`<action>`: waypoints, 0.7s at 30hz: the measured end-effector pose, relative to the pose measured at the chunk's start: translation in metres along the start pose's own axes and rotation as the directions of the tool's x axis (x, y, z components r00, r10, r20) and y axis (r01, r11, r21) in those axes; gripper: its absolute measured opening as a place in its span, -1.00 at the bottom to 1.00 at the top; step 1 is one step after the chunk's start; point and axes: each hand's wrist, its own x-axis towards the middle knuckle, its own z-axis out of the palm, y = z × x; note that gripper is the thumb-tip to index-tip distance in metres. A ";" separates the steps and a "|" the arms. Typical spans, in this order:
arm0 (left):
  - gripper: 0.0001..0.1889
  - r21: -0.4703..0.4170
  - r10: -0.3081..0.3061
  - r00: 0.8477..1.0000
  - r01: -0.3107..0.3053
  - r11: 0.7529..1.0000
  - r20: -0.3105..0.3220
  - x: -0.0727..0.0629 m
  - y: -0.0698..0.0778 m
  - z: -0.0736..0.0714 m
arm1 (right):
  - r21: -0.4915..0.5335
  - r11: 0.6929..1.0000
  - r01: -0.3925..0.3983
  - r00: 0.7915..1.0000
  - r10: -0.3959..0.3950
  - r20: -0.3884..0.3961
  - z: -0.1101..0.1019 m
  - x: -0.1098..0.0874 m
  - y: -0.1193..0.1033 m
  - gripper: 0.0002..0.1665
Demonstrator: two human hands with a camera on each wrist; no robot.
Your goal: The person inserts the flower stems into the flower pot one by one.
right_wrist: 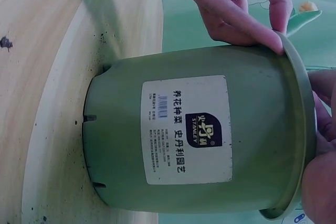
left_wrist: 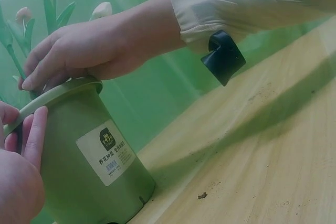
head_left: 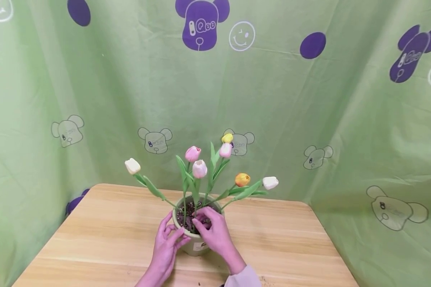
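A green flower pot (head_left: 195,248) with a white label (right_wrist: 186,129) on its side stands upright on the wooden table. Dark soil (head_left: 181,218) fills it below the rim. My left hand (head_left: 166,244) grips the near left rim, thumb at the top and fingers along the outer wall. Over the rim reaches my right hand (head_left: 215,231), its thumb and index finger pinching the stem of a pale pink tulip (head_left: 199,169) low by the soil. The fingertips are partly hidden in the left wrist view. Around it stand a pink tulip (head_left: 192,154) and an orange tulip (head_left: 242,179).
White tulips lean outward at the left (head_left: 132,166) and right (head_left: 270,183). A yellow tulip (head_left: 227,138) rises at the back. Soil crumbs (left_wrist: 202,195) dot the wooden table (head_left: 280,239). A green patterned curtain (head_left: 273,99) surrounds the table.
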 end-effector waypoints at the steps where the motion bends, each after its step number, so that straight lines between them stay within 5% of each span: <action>1: -0.16 -0.003 0.002 1.000 -0.002 1.000 -0.002 0.000 0.000 0.000 | 0.008 1.000 0.000 1.000 0.000 0.003 0.000 0.000 0.000 -0.83; 21: -0.12 -0.007 0.000 1.000 0.000 1.000 -0.002 -0.002 0.000 0.001 | 0.159 0.985 -0.070 0.997 0.072 -0.012 -0.007 -0.006 -0.002 -0.80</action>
